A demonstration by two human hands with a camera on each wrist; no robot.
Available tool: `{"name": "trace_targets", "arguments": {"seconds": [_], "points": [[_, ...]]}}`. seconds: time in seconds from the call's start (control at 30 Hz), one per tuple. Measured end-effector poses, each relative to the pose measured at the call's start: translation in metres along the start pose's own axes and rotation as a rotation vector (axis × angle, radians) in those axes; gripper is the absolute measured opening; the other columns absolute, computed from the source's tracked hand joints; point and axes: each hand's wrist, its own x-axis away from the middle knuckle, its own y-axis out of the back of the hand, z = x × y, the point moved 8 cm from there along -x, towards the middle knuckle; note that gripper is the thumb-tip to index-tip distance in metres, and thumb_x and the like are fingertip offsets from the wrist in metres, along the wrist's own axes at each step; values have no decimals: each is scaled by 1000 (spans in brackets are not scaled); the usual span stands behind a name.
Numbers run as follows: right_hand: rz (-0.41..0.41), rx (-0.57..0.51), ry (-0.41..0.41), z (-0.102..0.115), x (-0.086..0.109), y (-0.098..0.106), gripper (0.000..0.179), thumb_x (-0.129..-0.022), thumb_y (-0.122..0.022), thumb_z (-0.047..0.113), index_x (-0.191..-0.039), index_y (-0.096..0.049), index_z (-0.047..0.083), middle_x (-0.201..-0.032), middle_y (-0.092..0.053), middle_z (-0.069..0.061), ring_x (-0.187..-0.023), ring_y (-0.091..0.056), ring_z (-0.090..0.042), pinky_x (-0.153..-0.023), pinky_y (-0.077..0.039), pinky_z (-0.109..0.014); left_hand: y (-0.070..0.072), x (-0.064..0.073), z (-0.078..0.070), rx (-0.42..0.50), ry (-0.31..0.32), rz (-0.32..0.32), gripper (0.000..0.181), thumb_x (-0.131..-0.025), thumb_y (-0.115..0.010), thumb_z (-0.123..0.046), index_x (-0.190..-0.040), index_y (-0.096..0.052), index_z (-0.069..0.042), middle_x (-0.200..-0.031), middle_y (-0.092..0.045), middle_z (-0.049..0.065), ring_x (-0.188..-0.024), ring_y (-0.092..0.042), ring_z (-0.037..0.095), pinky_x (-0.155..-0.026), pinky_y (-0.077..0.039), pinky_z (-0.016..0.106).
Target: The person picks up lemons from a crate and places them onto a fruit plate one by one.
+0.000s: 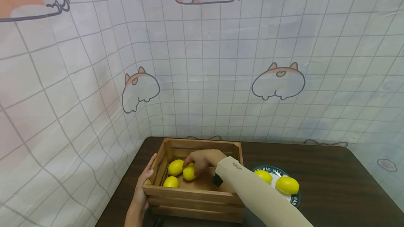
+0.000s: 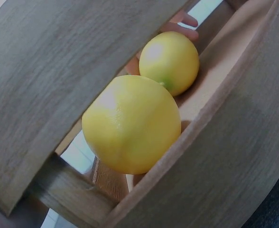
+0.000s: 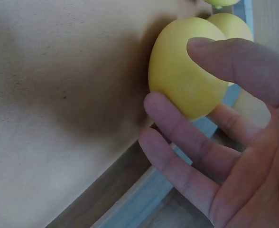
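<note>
My right hand (image 1: 203, 160) reaches into a slatted wooden crate (image 1: 195, 194) and pinches a yellow lemon (image 1: 189, 172) low over the crate floor. In the right wrist view the thumb (image 3: 239, 61) lies across that lemon (image 3: 184, 71), with fingers under its other side. Two more lemons lie in the crate's left part, one at the back (image 1: 175, 167) and one by the front wall (image 1: 171, 182). Outside, my left hand (image 1: 142, 185) rests along the crate's left end, its fingers stretched along the side. Through a slat gap, the left wrist view shows a large near lemon (image 2: 132, 126).
To the right of the crate a plate with a dark green lettered rim (image 1: 296, 200) bears two lemons (image 1: 287, 185), partly hidden by my right sleeve (image 1: 252, 192). Everything stands on a dark wooden table (image 1: 334, 181). A patterned curtain (image 1: 208, 80) hangs behind and at the left.
</note>
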Motion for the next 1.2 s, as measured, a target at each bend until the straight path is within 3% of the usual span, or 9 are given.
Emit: {"name": "trace_targets", "arguments": {"seconds": [0.2, 0.33, 0.6, 0.77, 1.07, 1.2], "points": [[26, -48, -26, -2, 0, -7, 59, -88, -74, 1, -139, -65, 30, -137, -59, -2, -79, -57, -12, -67, -51, -25, 0, 0, 1, -4, -1, -7, 60, -108, -31, -33, -166, -17, -23, -174, -4, 10, -158, 1, 41, -117, 2, 77], [30, -50, -31, -1, 0, -9, 59, -88, -76, 2, -139, -65, 29, -127, -61, 1, -70, -54, -11, -63, -49, -23, 0, 1, 1, 1, 6, -18, 60, -108, -31, -32, -166, -17, -22, -174, -4, 10, -158, 0, 39, -118, 2, 76], [34, 42, -10, -1, -4, -10, 57, -89, -78, 9, -141, -64, 30, -139, -61, 0, -95, -55, -12, -78, -49, -24, 0, 0, 0, 5, 11, -23, 61, -108, -32, -33, -166, -17, -22, -174, -4, 10, -158, 0, 38, -119, 2, 74], [35, 36, -8, -2, -4, -10, 59, -88, -79, 9, -141, -64, 29, -137, -62, -1, -93, -56, -11, -82, -50, -25, 1, 0, 1, 1, 14, -25, 60, -108, -32, -33, -166, -19, -24, -174, -5, 9, -158, -1, 37, -118, 2, 75], [43, 2, 12, 1, -3, -9, 59, -86, -79, 6, -140, -64, 25, -126, -65, 0, -79, -58, -9, -71, -53, -23, 0, -1, 0, 4, -4, -3, 60, -108, -32, -32, -166, -18, -24, -174, -4, 10, -158, 0, 39, -117, 2, 76], [34, -4, 41, 1, -3, -5, 58, -86, -78, 7, -138, -66, 26, -128, -64, 4, -89, -57, -9, -83, -52, -26, 0, 0, 0, 5, -6, 7, 60, -108, -32, -32, -166, -18, -23, -174, -4, 10, -158, 1, 39, -118, 2, 75]]}}
